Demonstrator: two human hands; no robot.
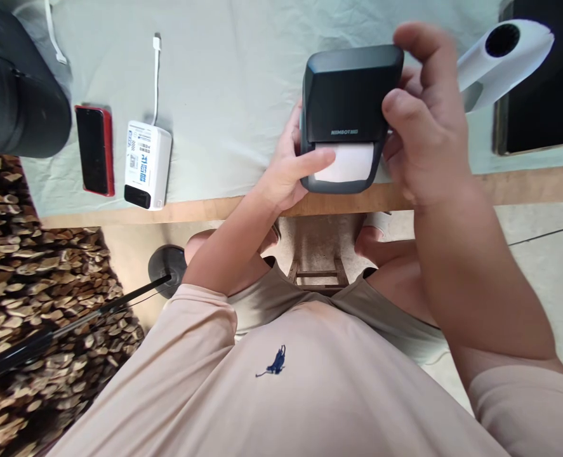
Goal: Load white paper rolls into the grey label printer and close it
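Observation:
A dark label printer [352, 95] marked NIIMBOT is held up over the front edge of the table, with a white paper label [350, 162] showing in its lower part. My left hand [291, 165] grips its lower left side, the thumb lying across the white label and the other fingers hidden behind the body. At the right side is my right hand [428, 120], closed on the printer's edge. Its thumb presses near the side and its bent index finger reaches the upper right corner; the remaining fingers are partly hidden.
A red-cased phone [94, 150] and a white power bank [146, 165] with a short cable lie left on the cloth-covered table [224, 101]. A black bag-like object [19, 82] stands far left. On the right are a white device [504, 60] with a round dark opening and a dark flat panel [543, 120].

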